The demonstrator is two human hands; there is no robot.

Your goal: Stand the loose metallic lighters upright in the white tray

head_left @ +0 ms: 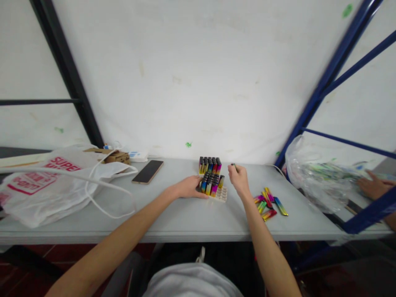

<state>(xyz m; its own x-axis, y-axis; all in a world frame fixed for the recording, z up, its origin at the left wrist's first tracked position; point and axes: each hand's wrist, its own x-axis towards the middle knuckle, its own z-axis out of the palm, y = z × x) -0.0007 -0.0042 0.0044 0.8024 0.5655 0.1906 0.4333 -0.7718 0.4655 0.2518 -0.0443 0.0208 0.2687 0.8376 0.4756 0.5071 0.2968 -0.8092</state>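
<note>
A white tray with round holes holds several colourful lighters upright with their black tops up. The holes at its right front have no lighters in them. My left hand grips the tray from the left, thumb along the front and fingers behind. Just right of the tray, my right hand is closed in the air around a lighter; only its dark end shows above the fingers. Behind the tray stands a second block of upright lighters. Loose lighters lie in a pile beside my right forearm.
A phone lies on the grey table to the left. Beyond it are a white plastic bag, a white cable and cardboard. At right stand a blue frame, a clear bag and another person's hand.
</note>
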